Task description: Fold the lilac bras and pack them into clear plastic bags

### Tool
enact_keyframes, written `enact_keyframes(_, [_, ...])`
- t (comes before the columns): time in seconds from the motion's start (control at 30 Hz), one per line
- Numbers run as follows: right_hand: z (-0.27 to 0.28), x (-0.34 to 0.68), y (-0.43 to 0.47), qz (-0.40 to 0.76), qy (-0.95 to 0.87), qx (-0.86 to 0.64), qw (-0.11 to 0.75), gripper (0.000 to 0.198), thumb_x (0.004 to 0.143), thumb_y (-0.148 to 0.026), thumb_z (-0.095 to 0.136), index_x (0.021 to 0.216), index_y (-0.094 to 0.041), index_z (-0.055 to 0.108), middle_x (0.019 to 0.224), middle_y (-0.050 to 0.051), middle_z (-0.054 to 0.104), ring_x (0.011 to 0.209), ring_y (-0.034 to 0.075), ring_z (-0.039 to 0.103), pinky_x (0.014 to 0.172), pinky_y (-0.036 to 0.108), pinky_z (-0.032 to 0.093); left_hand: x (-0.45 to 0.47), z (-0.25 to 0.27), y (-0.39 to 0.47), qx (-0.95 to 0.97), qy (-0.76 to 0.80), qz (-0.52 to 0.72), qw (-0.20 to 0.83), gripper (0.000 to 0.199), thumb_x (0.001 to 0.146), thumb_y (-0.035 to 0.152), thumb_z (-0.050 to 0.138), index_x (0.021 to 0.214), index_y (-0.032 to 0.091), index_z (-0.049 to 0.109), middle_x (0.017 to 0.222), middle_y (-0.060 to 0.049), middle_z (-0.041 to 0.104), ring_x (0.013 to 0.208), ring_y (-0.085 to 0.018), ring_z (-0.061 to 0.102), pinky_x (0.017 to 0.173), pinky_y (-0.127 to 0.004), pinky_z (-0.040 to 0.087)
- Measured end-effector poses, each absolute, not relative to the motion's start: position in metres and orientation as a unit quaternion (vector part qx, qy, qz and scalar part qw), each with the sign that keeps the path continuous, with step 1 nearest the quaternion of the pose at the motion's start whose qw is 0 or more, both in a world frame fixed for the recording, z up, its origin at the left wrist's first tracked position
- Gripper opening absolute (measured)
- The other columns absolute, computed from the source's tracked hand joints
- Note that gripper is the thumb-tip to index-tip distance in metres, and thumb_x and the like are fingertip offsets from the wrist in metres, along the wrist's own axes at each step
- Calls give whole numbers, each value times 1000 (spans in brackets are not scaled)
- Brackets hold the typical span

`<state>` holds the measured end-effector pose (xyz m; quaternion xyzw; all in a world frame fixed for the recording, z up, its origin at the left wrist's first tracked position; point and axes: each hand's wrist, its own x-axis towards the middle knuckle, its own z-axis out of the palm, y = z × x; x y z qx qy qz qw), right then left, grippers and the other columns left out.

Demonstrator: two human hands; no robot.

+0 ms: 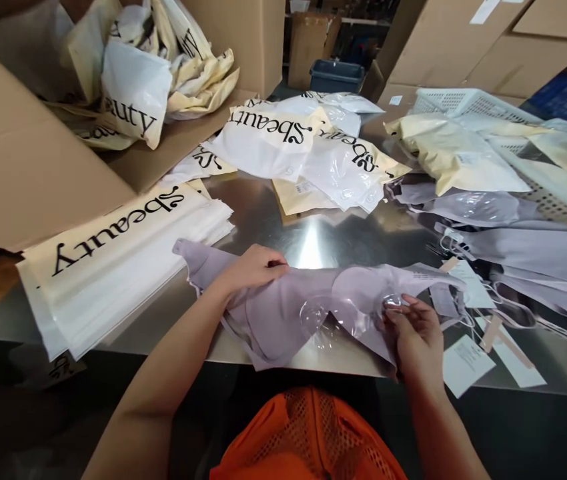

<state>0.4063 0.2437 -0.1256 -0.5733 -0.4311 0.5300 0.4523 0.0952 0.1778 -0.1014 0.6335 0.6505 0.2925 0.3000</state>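
Observation:
A lilac bra (283,327) lies spread along the steel table's front edge. My left hand (254,270) rests on its left half, fingers curled and thumb pinching the top edge. My right hand (419,337) grips the right cup, with fingertips at a shiny clear plastic piece (392,302) there. Another clear plastic piece (313,315) sits by the middle of the bra. White paper tags (468,365) hang on strings close to my right hand. The fabric under my fingers is partly hidden.
On the left lies a stack of printed plastic bags (118,267), beside an open carton (38,160) holding packed bags. More packed bags (283,143) lie at the back. To the right are more lilac bras (538,257) and a white perforated basket (451,100).

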Motion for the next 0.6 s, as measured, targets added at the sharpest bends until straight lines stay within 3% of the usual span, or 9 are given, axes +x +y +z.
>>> enact_keyframes(0.17, [-128, 403, 240, 481, -465, -587, 456, 51, 62, -29, 80, 104, -22, 54, 86, -2, 62, 60, 11, 62, 56, 26, 58, 87, -97, 172, 580, 645, 354, 349, 30, 82, 22, 49, 88, 28, 78, 84, -1, 74, 76, -19, 67, 68, -28, 51])
enact_keyframes(0.33, [-130, 404, 239, 464, -469, -601, 451, 48, 64, -28, 79, 105, -23, 55, 87, -2, 62, 59, 10, 62, 55, 23, 57, 87, -103, 175, 587, 654, 341, 333, 30, 84, 20, 47, 90, 28, 75, 66, 3, 67, 60, -15, 59, 59, -25, 44])
enact_keyframes(0.5, [-134, 407, 238, 455, -476, -596, 459, 51, 64, -28, 80, 107, -25, 53, 89, -2, 62, 63, 11, 63, 57, 22, 58, 85, -116, 179, 501, 687, 461, 257, 21, 87, 22, 49, 97, 24, 68, 77, 2, 69, 63, -12, 62, 63, -24, 45])
enact_keyframes(0.6, [-130, 408, 235, 482, -456, -583, 469, 54, 62, -28, 83, 106, -26, 52, 93, -1, 63, 68, 14, 66, 61, 25, 59, 78, -114, 179, 416, 736, 510, 156, 20, 91, 28, 49, 101, 23, 65, 65, 4, 61, 52, -11, 55, 58, -24, 41])
